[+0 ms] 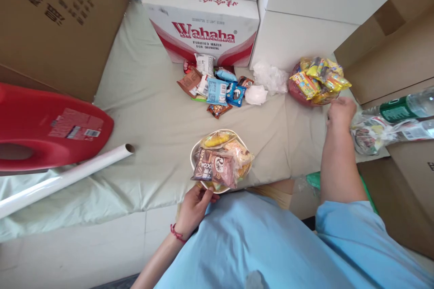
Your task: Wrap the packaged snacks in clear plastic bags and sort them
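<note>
My left hand holds the near rim of a white bowl, thumb on top. Wrapped snacks fill this bowl, among them a brown cocoa packet and a clear-wrapped yellow piece. To the right, my right hand is closed at the near right edge of a reddish bowl. Whatever its fingers grip is hidden. Yellow snack packets are heaped in that reddish bowl. Between the two bowls and farther back lies a loose pile of small snack packets.
Behind the pile stands a Wahaba-style printed water carton. Crumpled clear plastic lies beside the reddish bowl. Plastic bottles lie at right near cardboard boxes. A red jug and white roll occupy the left.
</note>
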`<state>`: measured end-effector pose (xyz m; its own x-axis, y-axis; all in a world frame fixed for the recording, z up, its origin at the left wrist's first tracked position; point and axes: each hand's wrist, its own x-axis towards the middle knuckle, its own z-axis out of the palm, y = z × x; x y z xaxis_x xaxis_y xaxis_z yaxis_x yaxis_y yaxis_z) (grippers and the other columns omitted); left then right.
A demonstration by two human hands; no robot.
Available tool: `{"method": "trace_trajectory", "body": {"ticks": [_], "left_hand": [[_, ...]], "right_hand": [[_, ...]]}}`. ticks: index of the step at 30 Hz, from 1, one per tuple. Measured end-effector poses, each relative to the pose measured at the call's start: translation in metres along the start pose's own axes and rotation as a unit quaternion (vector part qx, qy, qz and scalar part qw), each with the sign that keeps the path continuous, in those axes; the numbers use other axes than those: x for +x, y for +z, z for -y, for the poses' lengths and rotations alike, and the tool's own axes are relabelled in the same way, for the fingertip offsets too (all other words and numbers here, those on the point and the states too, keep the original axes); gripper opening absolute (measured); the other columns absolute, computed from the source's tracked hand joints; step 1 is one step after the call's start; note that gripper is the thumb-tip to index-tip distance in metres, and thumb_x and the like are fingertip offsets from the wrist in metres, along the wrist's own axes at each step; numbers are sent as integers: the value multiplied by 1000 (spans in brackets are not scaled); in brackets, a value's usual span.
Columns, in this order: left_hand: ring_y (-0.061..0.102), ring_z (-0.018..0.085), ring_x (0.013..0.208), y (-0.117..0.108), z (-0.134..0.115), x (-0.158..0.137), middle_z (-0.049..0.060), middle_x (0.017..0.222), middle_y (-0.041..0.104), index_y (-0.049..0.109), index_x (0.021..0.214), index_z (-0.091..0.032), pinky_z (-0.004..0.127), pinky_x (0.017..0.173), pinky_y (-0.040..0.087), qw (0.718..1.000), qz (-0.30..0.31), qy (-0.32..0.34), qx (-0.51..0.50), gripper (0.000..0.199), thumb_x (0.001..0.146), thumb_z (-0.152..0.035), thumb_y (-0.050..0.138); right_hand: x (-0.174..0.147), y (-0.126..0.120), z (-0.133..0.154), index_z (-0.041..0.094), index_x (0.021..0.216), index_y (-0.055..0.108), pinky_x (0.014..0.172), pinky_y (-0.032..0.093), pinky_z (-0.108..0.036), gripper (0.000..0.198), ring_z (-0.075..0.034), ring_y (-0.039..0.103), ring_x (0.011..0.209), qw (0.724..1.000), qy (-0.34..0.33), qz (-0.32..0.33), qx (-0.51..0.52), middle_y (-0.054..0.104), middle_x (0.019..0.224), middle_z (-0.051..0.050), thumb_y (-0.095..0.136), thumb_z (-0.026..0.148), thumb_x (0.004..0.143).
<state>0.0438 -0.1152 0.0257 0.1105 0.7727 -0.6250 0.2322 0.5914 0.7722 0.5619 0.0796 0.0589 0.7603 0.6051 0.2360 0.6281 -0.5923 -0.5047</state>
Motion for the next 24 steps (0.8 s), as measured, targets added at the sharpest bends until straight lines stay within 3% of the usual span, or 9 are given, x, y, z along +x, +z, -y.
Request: {"method": "trace_trajectory", "body": {"ticks": [2,5,8,12,15,18,21,24], "left_hand": [[75,28,73,0,0,0,10,78,77,63,91,-19,42,74,60,1000,0,0,2,52,76,-69,63],[75,29,75,0,0,0,10,79,77,64,91,-19,41,75,61,1000,-1,1,8,51,77,-68,64],[76,29,76,0,0,0,10,80,78,65,92,-19,41,76,61,1000,-5,-2,8,50,78,-67,63],[76,28,75,2,3,-3,9,80,77,64,98,-18,40,75,61,999,-25,-17,10,53,79,-68,62],[75,26,74,3,3,-4,8,83,76,63,99,-19,38,71,61,999,-41,-6,6,51,82,-67,61],[73,24,76,4,0,-3,6,86,74,62,93,-20,37,67,62,998,-54,16,-12,46,82,-64,62],[70,23,78,5,-4,0,5,87,69,61,90,-20,35,64,63,996,-79,26,-13,42,81,-60,65],[68,21,78,5,-3,1,3,86,63,58,86,-21,33,61,61,994,-103,38,0,37,81,-56,67]], "right_hand": [[9,-13,7,7,139,49,111,38,-53,45,-32,54,130,999,-11,-38,-22,57,131,-22,44,18,95],[25,-24,29,6,158,26,124,19,-53,64,-31,25,154,985,-139,-66,-75,32,160,-26,47,22,99],[29,-15,54,4,163,17,127,9,-51,70,-30,8,159,959,-262,-1,-111,15,170,-25,41,35,105],[20,11,65,5,162,24,125,4,-56,68,-29,21,156,947,-268,117,-131,21,170,-25,36,45,108],[21,20,61,5,162,22,124,3,-56,69,-27,23,155,950,-253,133,-128,18,170,-26,41,43,108],[28,10,61,8,162,23,123,9,-54,64,-24,21,157,948,-240,166,-125,18,170,-25,41,39,109],[16,-13,68,12,156,32,124,17,-50,57,-25,22,156,958,-251,112,-87,23,169,-23,45,34,106],[-29,-32,78,30,136,52,119,31,-55,34,-30,37,147,961,-273,21,48,47,155,-11,42,36,104]]}}
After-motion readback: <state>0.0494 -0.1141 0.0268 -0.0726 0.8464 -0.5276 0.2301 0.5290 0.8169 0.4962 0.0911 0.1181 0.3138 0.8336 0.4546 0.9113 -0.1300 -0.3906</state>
